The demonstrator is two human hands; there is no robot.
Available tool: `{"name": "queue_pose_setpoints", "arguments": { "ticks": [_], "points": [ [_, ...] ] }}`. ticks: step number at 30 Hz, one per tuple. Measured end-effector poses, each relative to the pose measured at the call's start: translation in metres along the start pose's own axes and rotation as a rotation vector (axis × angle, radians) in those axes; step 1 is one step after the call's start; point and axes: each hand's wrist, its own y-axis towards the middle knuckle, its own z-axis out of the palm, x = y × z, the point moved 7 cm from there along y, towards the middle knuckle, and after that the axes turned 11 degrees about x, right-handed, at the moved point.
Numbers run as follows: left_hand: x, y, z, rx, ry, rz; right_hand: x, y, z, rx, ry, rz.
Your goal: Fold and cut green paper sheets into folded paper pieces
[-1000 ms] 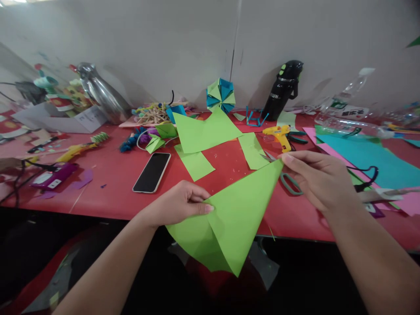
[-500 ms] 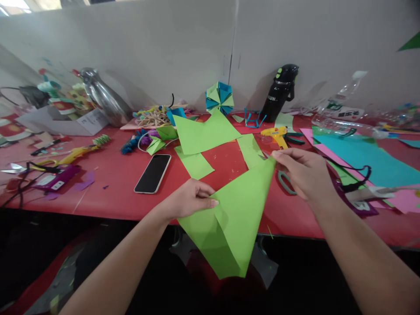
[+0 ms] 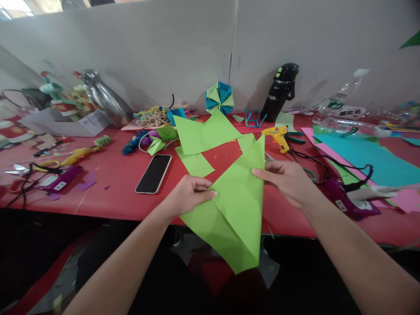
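Note:
A sheet of light green paper (image 3: pixel 236 192), folded over on itself along its right side, is held over the table's front edge. My left hand (image 3: pixel 192 197) pinches its left edge, thumb on top. On the right side, my right hand (image 3: pixel 285 179) grips the folded edge between thumb and fingers, a little below the pointed top corner. The lower part of the paper hangs past the table edge. Behind it lie a larger green paper piece (image 3: pixel 206 133) and a smaller green piece (image 3: pixel 197 164). Scissors (image 3: pixel 310 174) are mostly hidden behind my right hand.
On the red table (image 3: pixel 114 175) lies a phone (image 3: pixel 153 174) left of the paper. A yellow glue gun (image 3: pixel 277 136), a black bottle (image 3: pixel 280 92) and a blue-green paper ball (image 3: pixel 219 98) stand farther back. Purple power strips (image 3: pixel 352 201) with cables and coloured sheets (image 3: pixel 370 157) are at right.
My right hand has slid down the folded edge from the top corner, and that corner now points up, farther left. The paper has turned slightly; my left hand keeps its hold.

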Motion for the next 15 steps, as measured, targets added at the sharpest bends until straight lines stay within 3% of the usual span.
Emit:
{"name": "queue_pose_setpoints", "arguments": {
  "ticks": [2, 4, 8, 9, 15],
  "points": [
    [0.000, 0.000, -0.002, -0.018, -0.017, 0.020, 0.001, 0.001, -0.010, -0.101, 0.039, -0.041],
    [0.001, -0.001, -0.004, -0.047, -0.037, 0.030, 0.001, 0.001, -0.008, -0.088, 0.097, -0.031],
    [0.000, -0.004, -0.012, -0.116, -0.074, 0.053, -0.003, -0.005, 0.027, 0.260, 0.045, 0.078],
    [-0.001, -0.004, -0.014, -0.124, -0.092, 0.057, -0.004, -0.006, 0.031, 0.293, 0.011, 0.090],
    [0.001, -0.002, -0.020, -0.174, -0.163, 0.053, 0.004, -0.004, 0.014, 0.050, -0.204, -0.018]
  ]
}}
